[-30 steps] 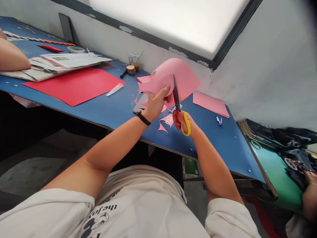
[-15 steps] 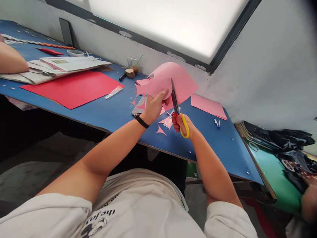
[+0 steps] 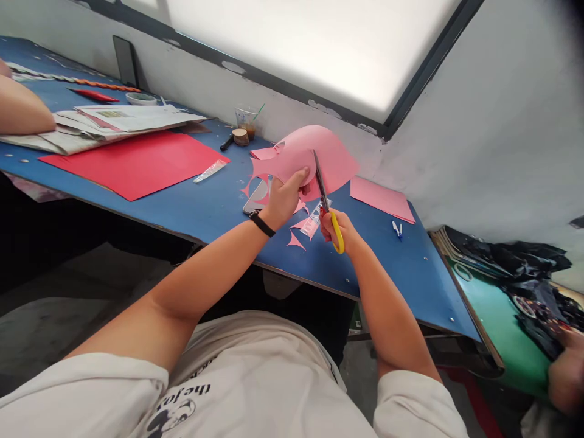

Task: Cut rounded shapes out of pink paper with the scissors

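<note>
My left hand (image 3: 287,196) pinches a curved sheet of pink paper (image 3: 335,159) by its near edge, thumb on top. The sheet's left side is cut into scalloped points. My right hand (image 3: 336,230) grips scissors (image 3: 338,231) with a yellow and red handle. Their dark blades point up and away, lying against the paper just right of my left thumb. Below the hands, pink paper scraps (image 3: 295,240) lie on the blue table (image 3: 219,213), beside a small printed packet (image 3: 314,222). A grey phone-like object (image 3: 253,202) is partly hidden under the paper's cut edge.
A large red sheet (image 3: 141,163) and stacked newspapers (image 3: 118,121) lie to the left, near another person's arm (image 3: 25,106). A plastic cup (image 3: 246,121) stands by the wall. More pink sheets (image 3: 383,198) and a blue-white snipper (image 3: 396,230) lie right. Black plastic bags (image 3: 531,255) sit on a green table.
The pink sheet has dipped and flattened a little at its top. The scissor handles have narrowed, and my right hand has shifted slightly. My left hand keeps its hold.
</note>
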Demonstrator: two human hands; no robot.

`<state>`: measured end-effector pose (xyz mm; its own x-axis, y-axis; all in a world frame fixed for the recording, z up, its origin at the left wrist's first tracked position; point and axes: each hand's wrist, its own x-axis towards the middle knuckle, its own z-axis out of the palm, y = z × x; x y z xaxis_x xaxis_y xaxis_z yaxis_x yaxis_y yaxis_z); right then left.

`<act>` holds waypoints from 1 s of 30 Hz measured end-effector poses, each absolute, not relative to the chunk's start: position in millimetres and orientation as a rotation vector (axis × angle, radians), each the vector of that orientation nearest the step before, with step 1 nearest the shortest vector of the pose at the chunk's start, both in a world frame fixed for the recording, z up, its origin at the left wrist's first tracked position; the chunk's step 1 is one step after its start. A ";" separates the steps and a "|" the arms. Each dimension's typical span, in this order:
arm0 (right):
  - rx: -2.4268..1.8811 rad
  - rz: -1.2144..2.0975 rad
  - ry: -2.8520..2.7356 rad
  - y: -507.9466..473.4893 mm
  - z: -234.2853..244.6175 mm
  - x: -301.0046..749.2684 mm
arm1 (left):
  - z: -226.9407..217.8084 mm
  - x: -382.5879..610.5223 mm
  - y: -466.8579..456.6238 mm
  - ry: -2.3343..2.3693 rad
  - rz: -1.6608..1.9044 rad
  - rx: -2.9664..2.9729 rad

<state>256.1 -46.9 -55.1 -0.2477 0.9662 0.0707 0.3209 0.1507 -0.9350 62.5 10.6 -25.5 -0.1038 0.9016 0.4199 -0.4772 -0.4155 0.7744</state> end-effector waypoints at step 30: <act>-1.286 0.931 -1.787 -49.2 -48.1 256.5 | -22.1 64.0 14.5 0.543 1.728 0.988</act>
<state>256.5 -49.2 -48.1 -0.2295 0.9621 0.1475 0.4305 0.2363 -0.8711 64.0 14.5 -22.1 -0.1350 0.9235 0.3589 -0.5523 -0.3709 0.7466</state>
